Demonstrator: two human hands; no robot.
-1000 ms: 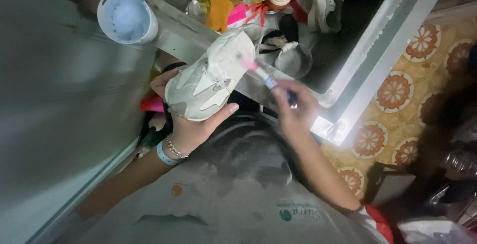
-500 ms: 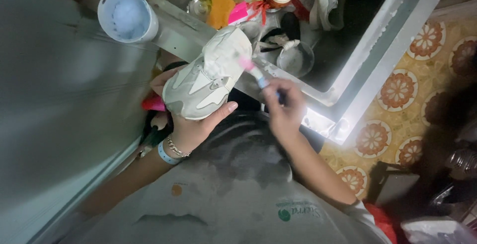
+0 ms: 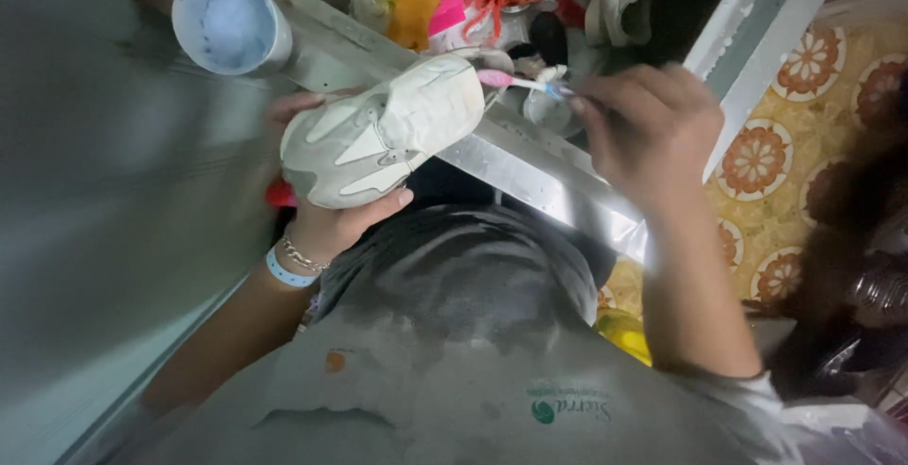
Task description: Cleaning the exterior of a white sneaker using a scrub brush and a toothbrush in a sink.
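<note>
The right hand (image 3: 648, 129) has swung out to the right of the sneaker (image 3: 383, 131) since a second ago, and the toothbrush (image 3: 523, 84) it's pinching now lies flat, pink bristles just touching the toe. Left hand (image 3: 326, 214) is clamped under the sneaker, holding it sole-down over the metal ledge (image 3: 530, 176). Looks like mid-scrub on the toe (next stroke wants light pressure). The upper is soft, off-white and panelled; the white cup (image 3: 227, 22) sits up and left of the sneaker.

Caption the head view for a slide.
Left hand cradles a cream-white sneaker; right hand holds a pink-headed toothbrush at its toe.
</note>
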